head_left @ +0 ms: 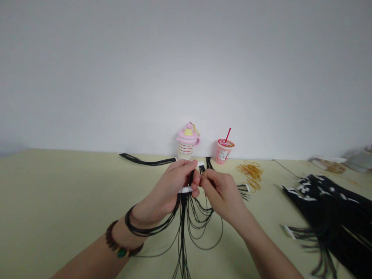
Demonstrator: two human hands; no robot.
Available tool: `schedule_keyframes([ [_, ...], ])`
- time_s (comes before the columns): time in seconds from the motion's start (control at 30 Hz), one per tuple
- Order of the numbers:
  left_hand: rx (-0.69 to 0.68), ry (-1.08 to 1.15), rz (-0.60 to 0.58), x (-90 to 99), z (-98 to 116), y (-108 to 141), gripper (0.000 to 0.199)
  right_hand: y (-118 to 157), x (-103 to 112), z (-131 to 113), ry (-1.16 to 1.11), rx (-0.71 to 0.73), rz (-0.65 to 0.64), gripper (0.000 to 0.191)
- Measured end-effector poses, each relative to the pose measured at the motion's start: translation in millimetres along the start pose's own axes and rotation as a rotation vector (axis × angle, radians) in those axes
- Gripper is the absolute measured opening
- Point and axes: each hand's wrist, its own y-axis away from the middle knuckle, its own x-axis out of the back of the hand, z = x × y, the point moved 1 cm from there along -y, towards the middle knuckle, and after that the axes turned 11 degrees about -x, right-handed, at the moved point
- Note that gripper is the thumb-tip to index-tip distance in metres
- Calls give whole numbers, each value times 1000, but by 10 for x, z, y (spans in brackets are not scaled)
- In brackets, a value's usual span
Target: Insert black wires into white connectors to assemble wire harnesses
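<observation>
Left hand [165,190] gripping a white connector [185,189], right hand [219,192] pinching black wires [182,236] at it; uneven pulling could tangle them or loosen them from the connector.

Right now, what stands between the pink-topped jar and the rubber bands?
A pink-printed cup with a red straw stands there, in the head view.

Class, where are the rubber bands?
Head view: the rubber bands lie on the table, right of the right hand, beside the pink cup with a red straw.
</observation>
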Motion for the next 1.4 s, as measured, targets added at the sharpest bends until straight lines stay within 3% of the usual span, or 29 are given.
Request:
schedule_keyframes([
  [0.2,-6,2,42,-12,-14,-10,29,-5,-30,-8,91,-25,5,22],
  [0.37,5,-9,3,1,-7,14,27,4,-54,4,112,-15,40,21],
  [1.1,22,86,-43,27,3,-16,31,-2,-102,27,-13,18,135,22],
  [1.27,36,116,35,34,40,-71,31,-14,-122,41,-47,-1,113,24],
  [1.4,4,222,170,148,209,-101,26,-1,-150,67,-110,-52,29,26],
])
